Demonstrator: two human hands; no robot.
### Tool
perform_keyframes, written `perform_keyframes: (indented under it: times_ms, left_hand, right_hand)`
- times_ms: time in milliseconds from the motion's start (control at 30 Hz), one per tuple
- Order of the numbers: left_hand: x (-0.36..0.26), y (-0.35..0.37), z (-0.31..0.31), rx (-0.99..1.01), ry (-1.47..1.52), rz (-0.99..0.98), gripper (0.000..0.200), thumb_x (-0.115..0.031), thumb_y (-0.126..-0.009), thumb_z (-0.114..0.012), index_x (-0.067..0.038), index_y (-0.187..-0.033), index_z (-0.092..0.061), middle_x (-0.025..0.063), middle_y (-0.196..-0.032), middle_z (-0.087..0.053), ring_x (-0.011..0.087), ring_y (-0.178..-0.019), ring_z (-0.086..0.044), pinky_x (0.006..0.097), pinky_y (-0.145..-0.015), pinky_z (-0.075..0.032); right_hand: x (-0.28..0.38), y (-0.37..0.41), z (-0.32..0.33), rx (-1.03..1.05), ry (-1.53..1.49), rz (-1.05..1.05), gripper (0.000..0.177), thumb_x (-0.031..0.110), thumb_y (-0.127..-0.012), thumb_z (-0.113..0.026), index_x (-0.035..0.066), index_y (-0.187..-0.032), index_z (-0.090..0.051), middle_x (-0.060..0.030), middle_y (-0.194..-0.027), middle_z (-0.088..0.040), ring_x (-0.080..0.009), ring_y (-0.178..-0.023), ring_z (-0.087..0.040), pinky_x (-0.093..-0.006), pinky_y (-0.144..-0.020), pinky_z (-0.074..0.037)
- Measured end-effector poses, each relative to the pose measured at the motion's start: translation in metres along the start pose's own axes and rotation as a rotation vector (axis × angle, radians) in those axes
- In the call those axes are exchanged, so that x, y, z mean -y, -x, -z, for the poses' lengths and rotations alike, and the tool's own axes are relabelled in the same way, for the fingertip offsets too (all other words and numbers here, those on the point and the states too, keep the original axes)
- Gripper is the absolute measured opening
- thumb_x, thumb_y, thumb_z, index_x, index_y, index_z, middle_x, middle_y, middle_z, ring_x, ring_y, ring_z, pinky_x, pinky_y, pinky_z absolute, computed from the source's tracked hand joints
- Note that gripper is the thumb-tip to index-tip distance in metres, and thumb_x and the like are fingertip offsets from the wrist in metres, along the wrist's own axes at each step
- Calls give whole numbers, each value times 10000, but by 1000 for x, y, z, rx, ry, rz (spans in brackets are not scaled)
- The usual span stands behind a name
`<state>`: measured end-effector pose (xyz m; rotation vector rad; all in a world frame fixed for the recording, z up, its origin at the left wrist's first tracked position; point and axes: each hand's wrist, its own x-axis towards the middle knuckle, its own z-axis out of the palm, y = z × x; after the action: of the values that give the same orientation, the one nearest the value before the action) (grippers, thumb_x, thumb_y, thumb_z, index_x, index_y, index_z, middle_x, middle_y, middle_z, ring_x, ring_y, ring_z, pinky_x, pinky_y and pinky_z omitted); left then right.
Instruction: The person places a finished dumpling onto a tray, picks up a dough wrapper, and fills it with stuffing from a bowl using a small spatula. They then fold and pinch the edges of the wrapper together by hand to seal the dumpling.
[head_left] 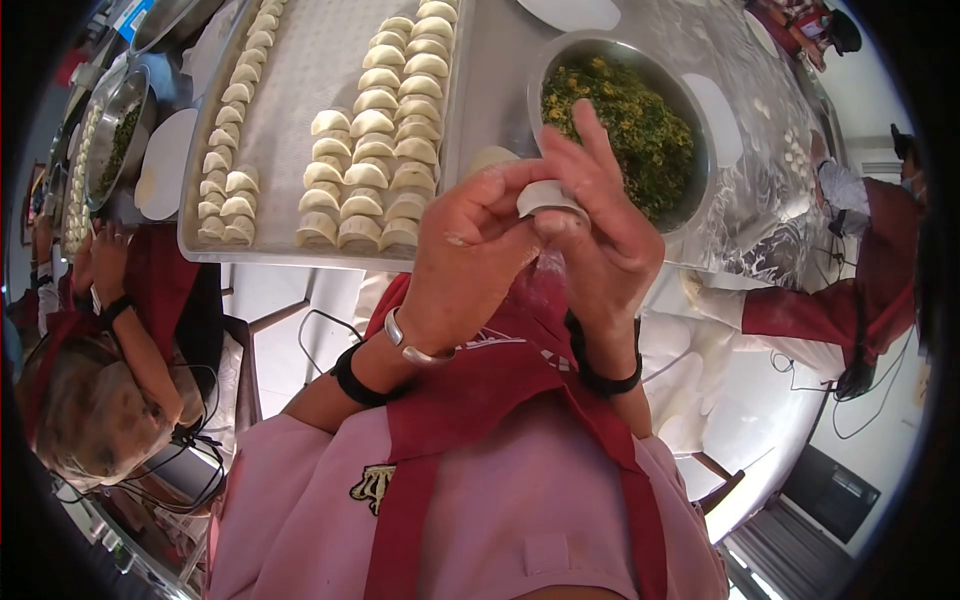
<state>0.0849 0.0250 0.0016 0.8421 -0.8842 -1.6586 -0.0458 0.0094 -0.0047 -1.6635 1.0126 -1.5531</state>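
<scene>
Both of my hands meet in front of my apron around one pale folded dumpling. My left hand pinches its left end between thumb and fingers. The right end lies in the grip of my right hand, whose thumb presses on the lower edge while some fingers stretch upward. Just beyond my right hand is a metal bowl of chopped green and yellow filling. Rows of folded dumplings stand on a metal tray to the left.
A white plate lies right of the bowl, on a floury table. Another white plate is left of the tray. A co-worker's arm is at the left, and a person in red stands at the right.
</scene>
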Motion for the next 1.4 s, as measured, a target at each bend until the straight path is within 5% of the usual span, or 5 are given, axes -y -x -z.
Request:
perform_keyframes:
  times_ms: [233, 433, 667, 1000, 1400]
  left_hand:
    - [-9, -2, 5, 25, 197, -162, 356, -9, -965, -573, 42, -1309, -499, 158, -1350, -541, 167, -1145, -592, 312, -987, -497]
    - [-30, -15, 33, 85, 582, 234, 500, -220, -1053, -428, 34, -1472, -331, 138, -1372, -510, 254, -1307, -496, 429, -1100, -424]
    - [-36, -28, 31, 147, 661, 269, 474, -78, -1027, -433, 43, -1476, -340, 87, -1281, -575, 198, -1224, -544, 408, -1107, -404]
    - [-40, -51, 20, 377, 584, 369, 529, -99, -1030, -444, 36, -1508, -261, 159, -1453, -443, 264, -1343, -461, 416, -1161, -343]
    - [-15, -9, -16, 443, 602, 378, 509, -56, -1033, -417, 14, -1513, -265, 138, -1469, -433, 233, -1370, -428, 426, -1201, -291]
  right_hand:
    - [-12, -13, -1, 125, 194, 201, 351, 186, -864, -716, 0, -1160, -684, -197, -1214, -670, -433, -1345, -455, -513, -1123, -318]
    - [-1, -27, -23, 57, 165, 101, 326, 237, -901, -674, 18, -1141, -691, -179, -1214, -675, -426, -1351, -453, -549, -1129, -281]
    - [-16, -34, -10, 109, 334, 170, 415, 280, -887, -674, 15, -1206, -662, -180, -1264, -649, -425, -1357, -447, -518, -1114, -321]
    - [4, -18, -11, -352, 49, -15, 355, 90, -780, -768, -3, -1115, -694, -161, -1167, -698, -360, -1267, -558, -455, -1073, -423]
    - [27, 23, 24, -407, 216, 122, 105, -14, -784, -736, 7, -884, -709, -128, -977, -745, -342, -1123, -655, -518, -1052, -437]
